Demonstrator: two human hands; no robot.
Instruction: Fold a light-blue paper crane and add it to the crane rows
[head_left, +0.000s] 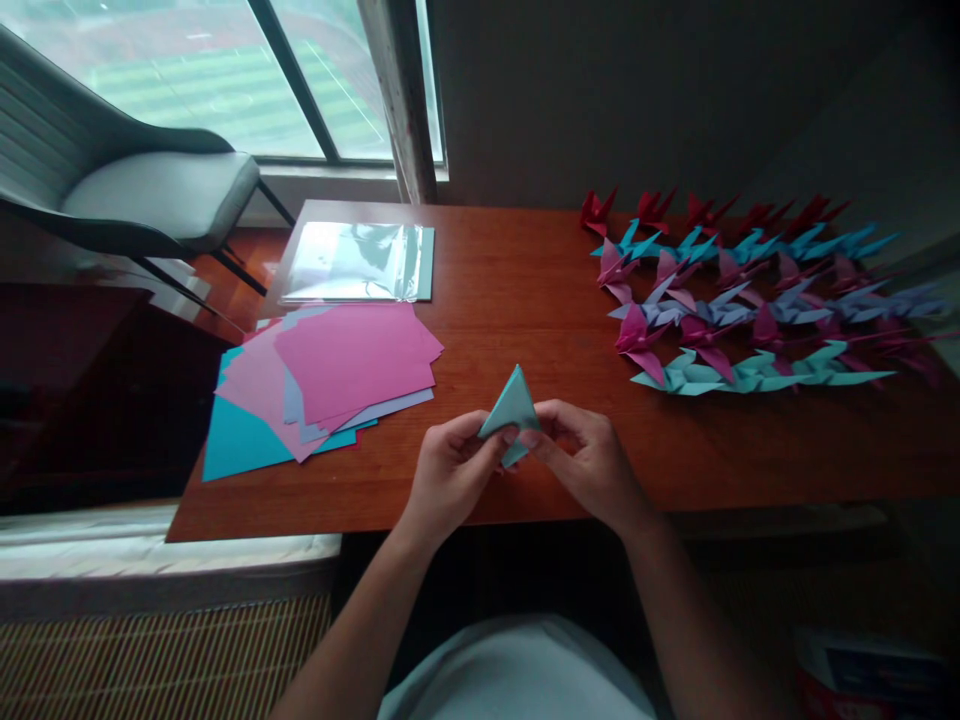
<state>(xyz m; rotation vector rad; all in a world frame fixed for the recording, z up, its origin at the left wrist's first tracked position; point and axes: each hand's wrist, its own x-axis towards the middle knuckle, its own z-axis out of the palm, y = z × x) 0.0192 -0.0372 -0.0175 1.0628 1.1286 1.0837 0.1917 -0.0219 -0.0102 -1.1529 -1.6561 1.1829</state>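
Observation:
A mint-green piece of folded paper (514,402) is held up between both hands, just above the front part of the table. Its shape is a small pointed diamond with the tip facing away from me. My left hand (456,468) pinches its left side, the thumb lying across the front. On the right side, my right hand (589,458) grips it between thumb and fingers. Fingers behind the paper are partly hidden. Rows of folded paper cranes stand to the right, the nearest row being mint-green cranes (690,374).
Fanned sheets of coloured paper (360,360) lie on the left of the wooden table (510,270). Behind them is a clear plastic pack of paper (352,262). Magenta, lilac, pink, blue and red cranes (596,210) fill the right side. A chair (165,195) stands by the window.

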